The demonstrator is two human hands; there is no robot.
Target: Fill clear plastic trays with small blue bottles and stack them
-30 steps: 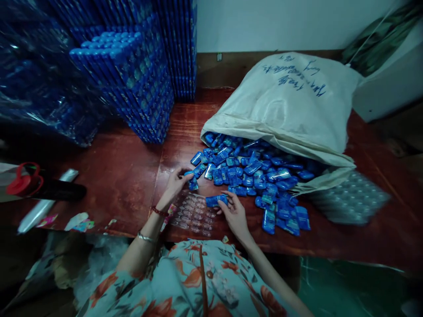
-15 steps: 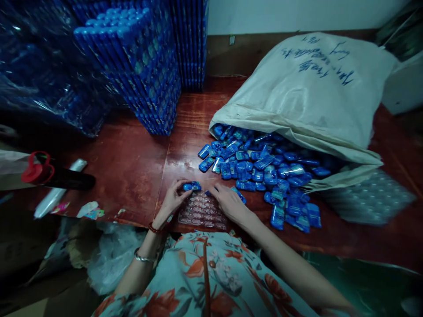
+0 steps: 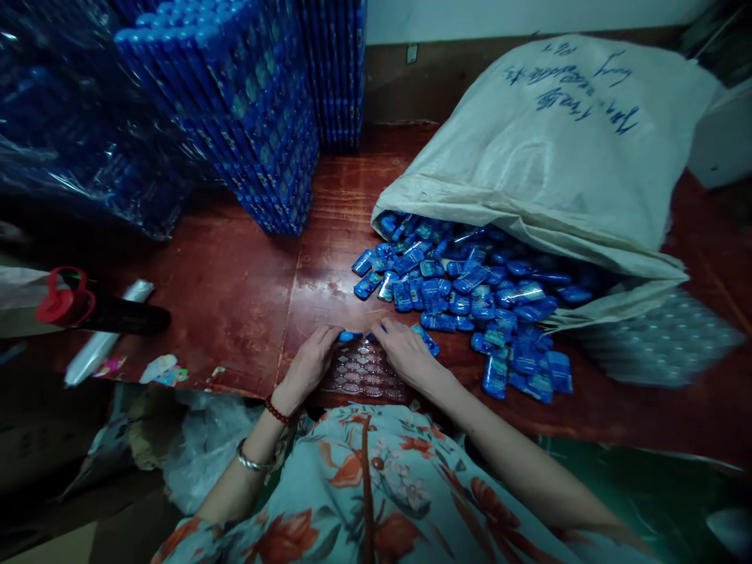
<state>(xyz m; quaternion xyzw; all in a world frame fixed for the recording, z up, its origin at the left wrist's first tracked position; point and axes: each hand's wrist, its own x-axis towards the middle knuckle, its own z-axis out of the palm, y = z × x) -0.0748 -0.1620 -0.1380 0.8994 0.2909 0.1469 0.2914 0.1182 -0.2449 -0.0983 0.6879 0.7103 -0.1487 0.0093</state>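
Observation:
A clear plastic tray with rows of moulded hollows (image 3: 365, 374) lies at the table's front edge, between my hands. At its far left corner my left hand (image 3: 311, 362) is closed on a small blue packet (image 3: 350, 336), which the fingers partly cover. My right hand (image 3: 406, 354) reaches over the tray's far right corner with its fingers curled down. A bit of blue shows at those fingertips, too small and covered to make out fully. Beside the right hand lies another blue packet (image 3: 426, 340) on the tabletop.
An open white sack (image 3: 540, 149) spills a heap of blue packets (image 3: 470, 294) onto the red-brown table (image 3: 229, 274). Tall stacks of filled blue trays (image 3: 252, 117) stand at the back left. A red-lidded bottle (image 3: 106, 308) lies left, and stacked clear trays (image 3: 663, 341) sit right.
My left hand has shifted right, over the tray's left side, and less of its blue packet shows. My right hand stays nearly in place. The whole view has tilted slightly.

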